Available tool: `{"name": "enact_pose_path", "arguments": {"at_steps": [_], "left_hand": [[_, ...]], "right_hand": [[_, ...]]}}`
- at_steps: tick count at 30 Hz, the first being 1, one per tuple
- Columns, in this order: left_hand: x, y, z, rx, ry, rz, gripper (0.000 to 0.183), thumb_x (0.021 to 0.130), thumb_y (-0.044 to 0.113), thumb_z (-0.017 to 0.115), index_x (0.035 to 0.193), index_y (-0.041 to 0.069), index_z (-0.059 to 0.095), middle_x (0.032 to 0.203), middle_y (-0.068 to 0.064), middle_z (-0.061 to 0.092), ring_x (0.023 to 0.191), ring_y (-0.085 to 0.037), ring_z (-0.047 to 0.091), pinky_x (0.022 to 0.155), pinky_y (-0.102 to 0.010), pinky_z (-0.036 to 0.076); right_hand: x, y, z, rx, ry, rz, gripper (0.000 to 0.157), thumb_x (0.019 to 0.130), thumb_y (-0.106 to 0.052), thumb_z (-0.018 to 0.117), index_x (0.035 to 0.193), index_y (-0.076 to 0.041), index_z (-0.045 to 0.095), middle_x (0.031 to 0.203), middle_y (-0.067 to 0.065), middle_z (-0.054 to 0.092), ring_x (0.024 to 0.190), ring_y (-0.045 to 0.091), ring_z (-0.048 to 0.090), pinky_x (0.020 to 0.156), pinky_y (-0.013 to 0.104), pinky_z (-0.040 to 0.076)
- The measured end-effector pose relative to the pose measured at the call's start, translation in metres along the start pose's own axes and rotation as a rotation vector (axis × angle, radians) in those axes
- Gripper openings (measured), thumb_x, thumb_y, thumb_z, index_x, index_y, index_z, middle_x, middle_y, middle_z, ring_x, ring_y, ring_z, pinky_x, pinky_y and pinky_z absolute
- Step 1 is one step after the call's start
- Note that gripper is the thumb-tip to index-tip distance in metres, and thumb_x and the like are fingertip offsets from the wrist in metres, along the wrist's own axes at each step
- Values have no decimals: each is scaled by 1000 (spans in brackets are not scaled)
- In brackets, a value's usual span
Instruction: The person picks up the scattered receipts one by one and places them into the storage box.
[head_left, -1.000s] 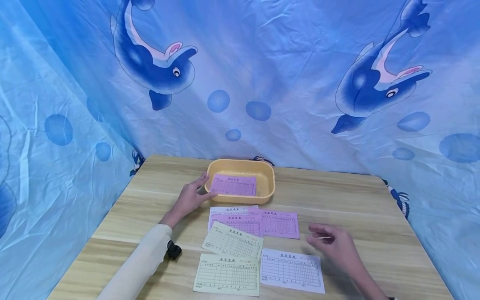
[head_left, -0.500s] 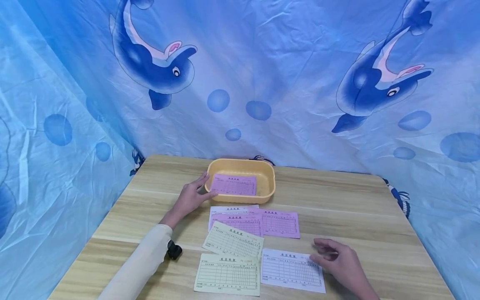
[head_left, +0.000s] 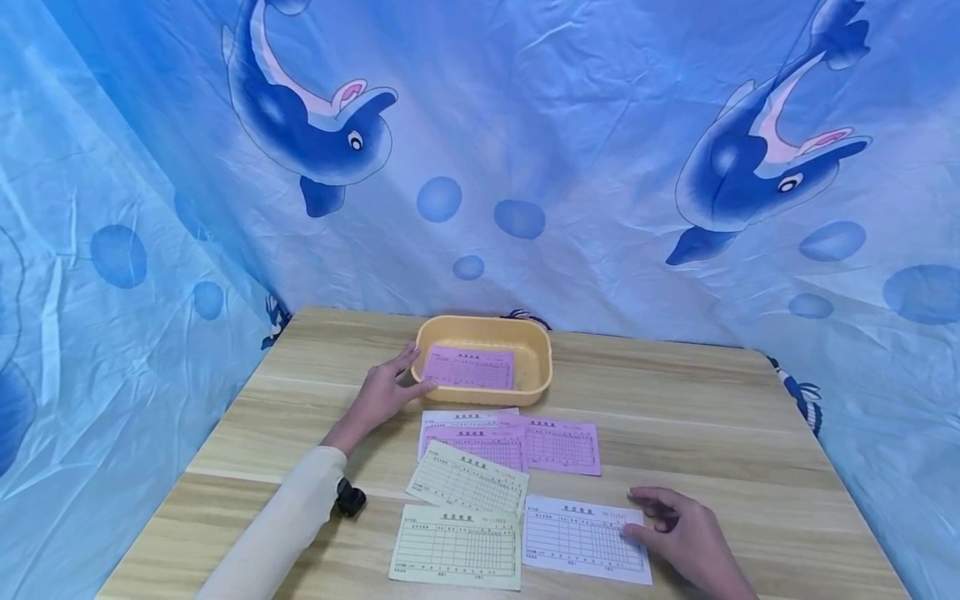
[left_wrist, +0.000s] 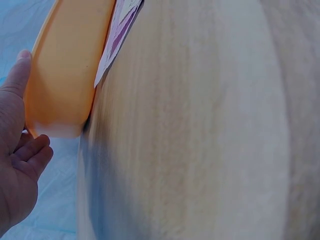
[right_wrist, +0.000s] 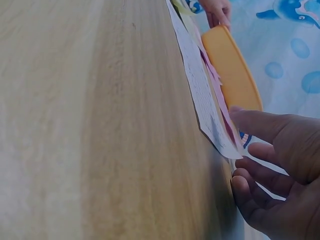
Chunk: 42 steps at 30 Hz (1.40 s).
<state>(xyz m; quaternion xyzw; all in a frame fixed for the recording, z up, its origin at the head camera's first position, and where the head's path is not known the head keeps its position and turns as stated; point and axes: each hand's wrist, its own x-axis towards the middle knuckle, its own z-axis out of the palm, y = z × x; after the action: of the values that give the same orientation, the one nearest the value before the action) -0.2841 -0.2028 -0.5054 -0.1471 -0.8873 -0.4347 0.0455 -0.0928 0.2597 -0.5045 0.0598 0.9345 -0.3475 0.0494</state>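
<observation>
A yellow plastic basin (head_left: 534, 367) stands near the table's back edge with a purple receipt slip (head_left: 469, 369) lying in it. My left hand (head_left: 382, 392) holds the basin's left end, its thumb at the front rim and the other fingers along the side. In the left wrist view, the thumb and fingers straddle the basin's end. My right hand (head_left: 686, 533) is at the right edge of a white receipt slip (head_left: 581, 542). Its thumb overlaps the slip, and the right wrist view shows thumb and fingers apart around the slip's corner (right_wrist: 232, 152).
In front of the basin, purple slips (head_left: 562, 448) overlap another white slip (head_left: 457, 417). One green slip (head_left: 468, 479) lies askew over them, and a second green slip (head_left: 455, 550) lies nearer. A blue dolphin-print curtain (head_left: 585, 167) hangs behind the wooden table (head_left: 712, 417).
My right hand has moved down and slightly right, from beside the purple slips to the white slip's right edge. The left hand stays at the basin.
</observation>
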Motion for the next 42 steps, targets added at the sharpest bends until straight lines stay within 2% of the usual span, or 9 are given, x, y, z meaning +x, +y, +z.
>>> {"name": "enact_pose_path", "arguments": {"at_steps": [10, 18, 26, 30, 38, 42], "left_hand": [[0, 3, -1, -4, 1, 0, 88, 85, 48, 81, 150, 0, 46, 162, -14, 34, 148, -35, 36, 120, -49, 33], [0, 3, 0, -19, 7, 0, 88, 84, 48, 82, 149, 1, 47, 161, -15, 35, 148, -36, 36, 120, -49, 33], [0, 2, 1, -19, 1, -8, 87, 85, 48, 81, 150, 1, 46, 163, -12, 33, 149, -33, 35, 121, -46, 32], [0, 1, 1, -23, -2, -20, 88, 85, 49, 80, 150, 2, 45, 163, -12, 33, 150, -33, 34, 122, -46, 32], [0, 1, 1, -22, -6, -26, 88, 85, 50, 80, 151, 2, 45, 163, -12, 32, 149, -33, 35, 121, -46, 33], [-1, 1, 0, -22, -6, -28, 88, 85, 49, 80, 151, 2, 45, 164, -11, 32, 149, -33, 34, 121, -46, 32]], "right_hand": [[0, 4, 2, -23, -15, -46, 49, 70, -22, 95, 115, -18, 75, 112, -4, 74, 93, 8, 65, 75, 19, 56], [0, 5, 4, -14, -17, -38, 44, 72, -16, 93, 112, -19, 77, 108, -3, 73, 87, 8, 60, 72, 19, 54], [1, 2, 5, 13, -34, -3, 37, 78, -12, 89, 113, -13, 76, 85, -6, 65, 74, 8, 55, 61, 19, 47], [0, -1, 5, 28, -23, -10, 30, 81, -7, 85, 110, -12, 76, 80, -7, 64, 70, 6, 56, 61, 19, 49], [-2, 0, 5, 61, -4, -102, 20, 82, -4, 83, 99, -14, 77, 77, -10, 66, 67, 3, 58, 62, 19, 52], [0, 3, 4, 81, -12, -84, 18, 84, -5, 82, 99, -14, 77, 79, -9, 68, 68, 3, 60, 63, 19, 54]]}}
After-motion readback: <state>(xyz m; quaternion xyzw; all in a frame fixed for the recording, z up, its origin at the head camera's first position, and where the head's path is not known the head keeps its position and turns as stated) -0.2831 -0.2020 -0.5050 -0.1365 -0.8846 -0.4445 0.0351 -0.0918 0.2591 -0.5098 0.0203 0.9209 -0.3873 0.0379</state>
